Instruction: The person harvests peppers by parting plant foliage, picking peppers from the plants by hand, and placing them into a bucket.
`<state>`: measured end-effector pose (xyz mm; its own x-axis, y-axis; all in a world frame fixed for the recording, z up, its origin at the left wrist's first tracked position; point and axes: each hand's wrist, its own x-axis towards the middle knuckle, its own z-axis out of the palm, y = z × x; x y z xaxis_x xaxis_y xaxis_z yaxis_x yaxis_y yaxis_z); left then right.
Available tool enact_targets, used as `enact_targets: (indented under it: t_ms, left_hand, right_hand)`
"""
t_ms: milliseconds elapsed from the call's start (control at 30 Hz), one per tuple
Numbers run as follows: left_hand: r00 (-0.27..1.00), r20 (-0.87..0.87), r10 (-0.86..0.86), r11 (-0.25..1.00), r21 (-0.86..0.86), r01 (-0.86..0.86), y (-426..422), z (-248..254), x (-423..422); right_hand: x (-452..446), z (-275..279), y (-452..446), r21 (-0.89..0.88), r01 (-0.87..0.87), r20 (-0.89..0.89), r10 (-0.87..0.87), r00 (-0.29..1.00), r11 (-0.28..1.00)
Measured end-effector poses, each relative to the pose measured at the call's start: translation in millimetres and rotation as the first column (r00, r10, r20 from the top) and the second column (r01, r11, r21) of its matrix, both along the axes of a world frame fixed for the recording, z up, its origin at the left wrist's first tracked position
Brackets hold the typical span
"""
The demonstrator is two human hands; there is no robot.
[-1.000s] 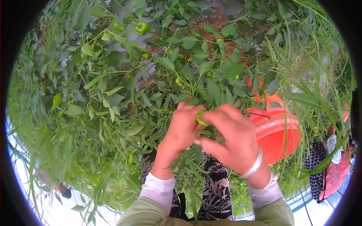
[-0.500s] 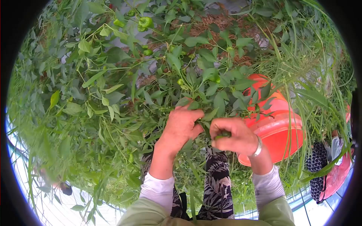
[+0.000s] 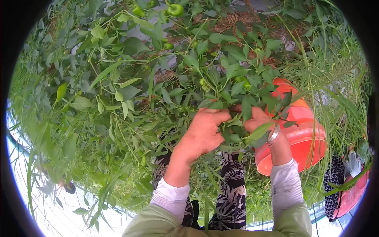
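My left hand (image 3: 203, 130) is closed, its fingers curled into the leafy stems of a pepper plant (image 3: 191, 61). Close to its right, my right hand (image 3: 256, 118) reaches into the same foliage with bent fingers; leaves cover much of it, and whatever it holds is hidden. A silver band (image 3: 274, 132) circles the right wrist. Small green peppers hang above the hands, one (image 3: 246, 85) just over the right hand and another (image 3: 203, 82) above the left. A larger green pepper (image 3: 175, 10) hangs near the top.
A red-orange bucket (image 3: 294, 138) lies tilted in the grass beside my right forearm, its mouth toward me. Tall grass (image 3: 335, 79) stands on the right. A pink item (image 3: 353, 197) and a dark patterned cloth (image 3: 333, 181) are at the lower right. Dense plants spread left.
My right hand, which had a small green pepper in its fingers, has moved up into the leaves. My left hand stays on the plant. The view has shifted slightly.
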<state>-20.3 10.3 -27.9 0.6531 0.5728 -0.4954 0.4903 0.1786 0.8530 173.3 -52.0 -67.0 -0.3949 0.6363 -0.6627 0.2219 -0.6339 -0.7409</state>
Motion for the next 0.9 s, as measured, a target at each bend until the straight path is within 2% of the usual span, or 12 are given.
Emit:
enact_targets:
  t_ms: [67, 133, 200, 267, 300, 433, 533, 633, 700, 800, 867, 900]
  left_hand:
    - [0.998, 0.052, 0.045, 0.998, -0.043, -0.043, -1.0, -1.2, 2.4]
    - [0.992, 0.096, 0.083, 0.996, -0.031, -0.08, 0.7, 2.0, 5.3]
    - [0.997, 0.039, 0.064, 0.995, -0.073, -0.061, -4.5, 1.9, 6.4]
    - [0.999, -0.04, -0.021, 0.999, -0.04, 0.02, -10.2, 0.7, 7.5]
    - [0.987, -0.122, -0.105, 0.994, -0.016, 0.104, -14.0, 0.9, 7.7]
    - [0.89, -0.369, -0.267, 0.962, -0.043, 0.271, -30.5, 3.9, 17.1]
    - [0.813, -0.378, -0.442, 0.897, -0.196, 0.397, -22.6, 7.3, 23.5]
    - [0.969, 0.055, 0.242, 0.966, 0.074, -0.246, -62.8, -11.2, 12.5]
    - [0.971, 0.034, 0.238, 0.969, 0.062, -0.24, -59.4, -12.5, 3.9]
    - [0.964, -0.097, 0.248, 0.969, 0.016, -0.247, -45.4, -13.4, -6.4]
    - [0.948, -0.198, 0.248, 0.966, -0.018, -0.256, -31.4, -12.8, -10.1]
    - [0.937, -0.251, 0.243, 0.965, -0.032, -0.259, -23.0, -12.0, -10.6]
  right_hand:
    - [-3.0, 1.8, -0.3, 0.129, 0.019, -0.107, -0.005, 0.994, 0.992]
    - [-7.2, 15.5, 2.1, -0.332, 0.313, -0.149, -0.377, 0.914, 0.89]
    - [-11.3, 9.8, -12.1, -0.369, 0.382, -0.085, -0.44, 0.894, 0.847]
    - [-8.4, 13.4, -17.9, -0.034, 0.252, 0.274, -0.234, 0.933, 0.967]
    - [-11.9, 16.6, -17.9, 0.123, 0.362, 0.297, -0.382, 0.875, 0.924]
    - [-6.1, 67.6, 18.1, 0.123, 0.584, 0.295, -0.592, 0.75, 0.802]
    - [-32.1, 68.3, 56.7, 0.352, 0.239, 0.194, -0.32, 0.927, 0.905]
    - [-93.3, 28.0, 64.3, 0.53, -0.138, 0.332, -0.055, 0.942, 0.836]
    - [-119.9, 39.3, 76.1, 0.361, -0.548, 0.532, 0.316, 0.786, 0.754]
    - [-108.2, 64.0, 70.0, 0.533, 0.015, 0.089, -0.073, 0.993, 0.846]
    - [-72.2, 64.9, 60.1, 0.436, 0.329, -0.087, -0.325, 0.942, 0.838]
    - [-52.8, 67.2, 52.3, 0.121, 0.512, -0.134, -0.497, 0.857, 0.851]
